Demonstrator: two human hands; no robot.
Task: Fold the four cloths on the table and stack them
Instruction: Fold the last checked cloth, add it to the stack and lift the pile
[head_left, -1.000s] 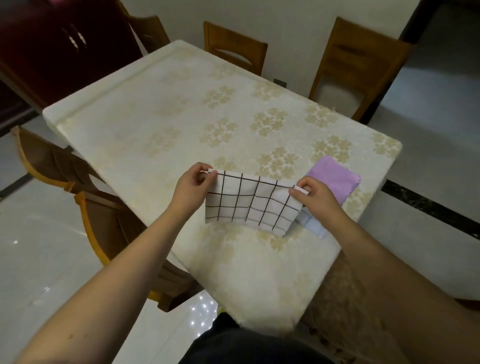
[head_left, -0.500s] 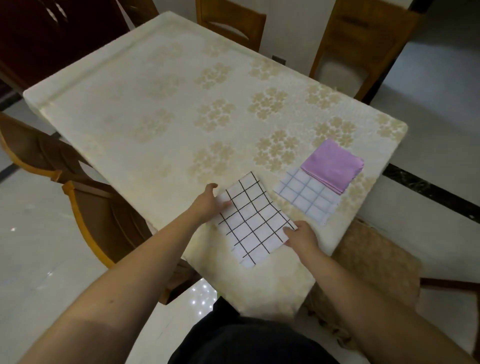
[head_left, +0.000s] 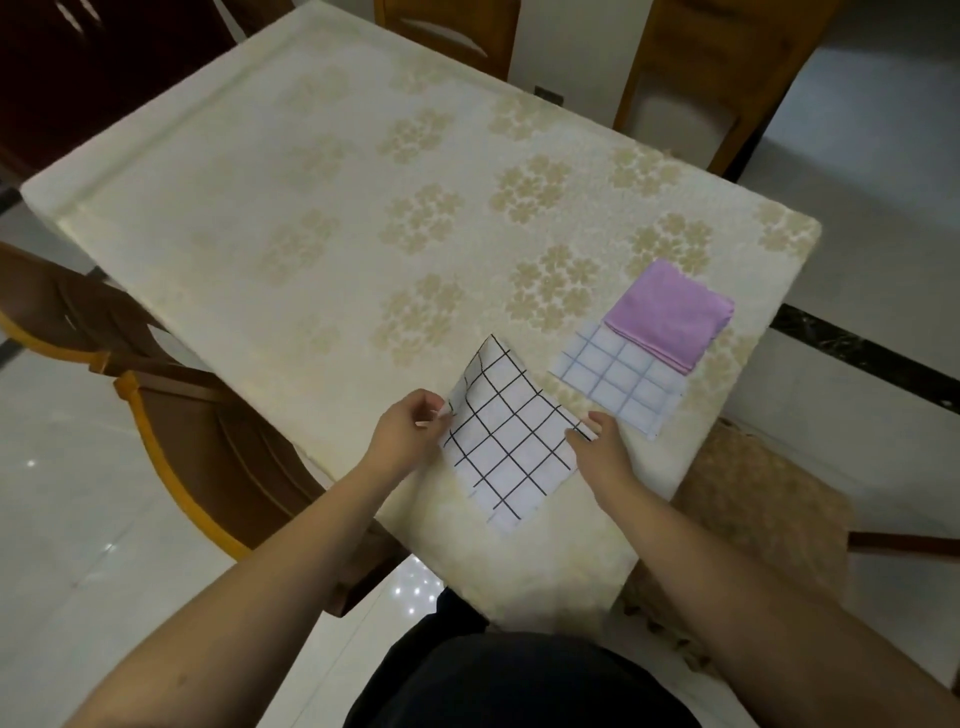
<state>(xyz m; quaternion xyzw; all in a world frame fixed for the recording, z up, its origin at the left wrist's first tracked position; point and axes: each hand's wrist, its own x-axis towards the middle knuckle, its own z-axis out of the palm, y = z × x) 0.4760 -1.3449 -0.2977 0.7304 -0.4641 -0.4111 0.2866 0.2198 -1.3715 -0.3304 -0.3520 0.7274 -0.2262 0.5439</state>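
Note:
A white cloth with a black grid (head_left: 511, 441) lies folded near the table's front edge, its far left part curling up. My left hand (head_left: 408, 434) pinches its left edge. My right hand (head_left: 602, 444) holds its right corner between thumb and fingers. To the right lies a folded white cloth with a pale blue grid (head_left: 618, 384). A folded purple cloth (head_left: 672, 314) rests on that cloth's far end.
The table (head_left: 311, 208) wears a cream covering with gold flower prints. Wooden chairs stand at the left (head_left: 197, 415) and at the far side (head_left: 691, 93). A woven seat (head_left: 758, 525) sits just right of the table's near corner.
The black-grid cloth was held up in the air, then laid flat on the table. Now both hands grip its side edges and the left part lifts off the table.

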